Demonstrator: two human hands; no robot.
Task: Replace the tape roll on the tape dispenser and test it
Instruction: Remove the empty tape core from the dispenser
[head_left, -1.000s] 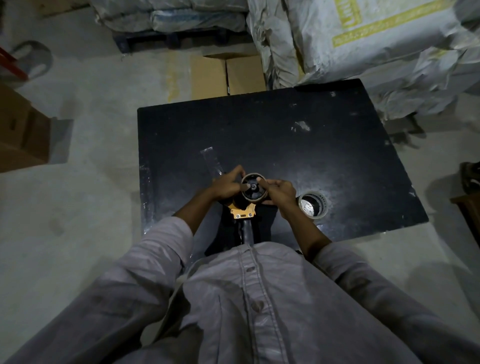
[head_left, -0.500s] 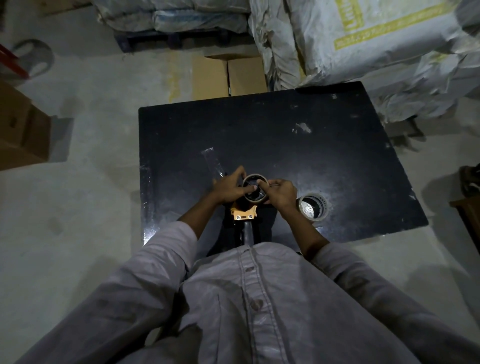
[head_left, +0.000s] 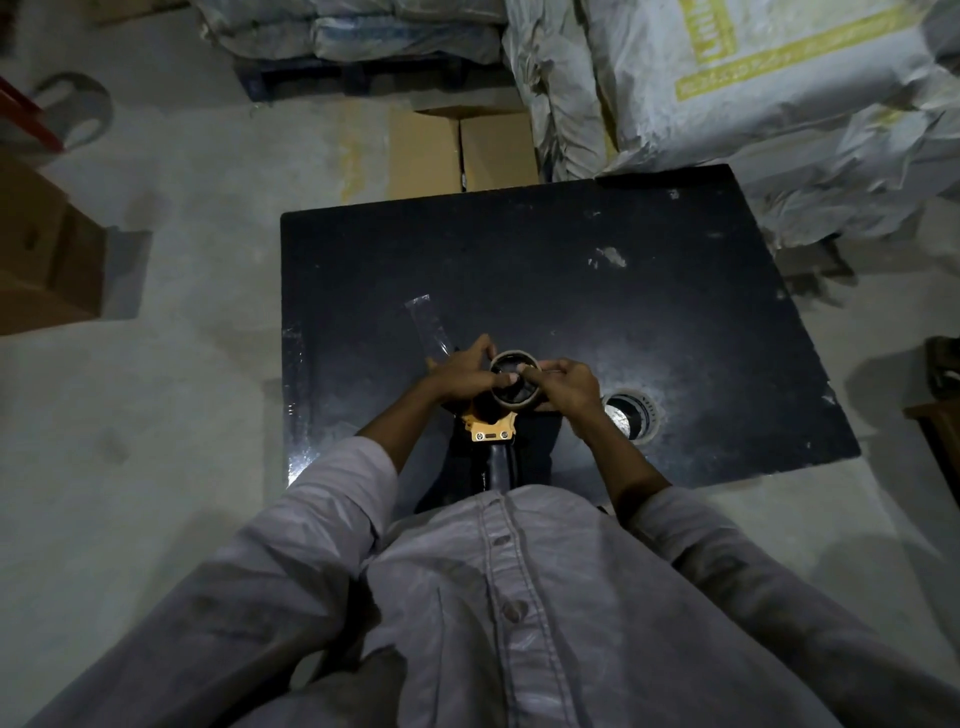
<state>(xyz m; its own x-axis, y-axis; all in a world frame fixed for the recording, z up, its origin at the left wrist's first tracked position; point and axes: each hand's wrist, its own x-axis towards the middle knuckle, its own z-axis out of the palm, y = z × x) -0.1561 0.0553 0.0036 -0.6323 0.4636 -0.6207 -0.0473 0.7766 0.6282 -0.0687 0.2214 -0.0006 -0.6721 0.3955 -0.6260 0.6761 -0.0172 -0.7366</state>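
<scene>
Here, tape dispenser (head_left: 489, 430): it sits at the near edge of the table, right in front of the person. Its orange-yellow plate faces up and its black handle (head_left: 500, 467) points back toward the shirt.
Brown ring (head_left: 521, 411): a thin-walled, cardboard-coloured ring sits at the far end of the dispenser, held between the two hands. Its open side faces the camera and its inside is dark.
Left hand (head_left: 460, 373): it grips the left side of the ring. The fingers are curled round the far-left wall and the thumb reaches over the rim into the opening.
Right hand (head_left: 567, 387): it pinches the right rim of the ring between thumb and forefinger. The other fingers are curled in close together behind them.
Tape roll (head_left: 650, 422): it lies flat on the table just to the right of the right wrist, near the front edge, and neither hand touches it.
Clear strip (head_left: 427, 325): a piece of transparent tape lies on the table, running away from the left hand toward the far left.
Table (head_left: 571, 280): it has a black, scuffed top with pale marks.
Surroundings: cardboard boxes (head_left: 462, 150) stand beyond the far edge, pale sacks (head_left: 753, 78) at the far right, and another box (head_left: 41, 249) on the floor to the left.
</scene>
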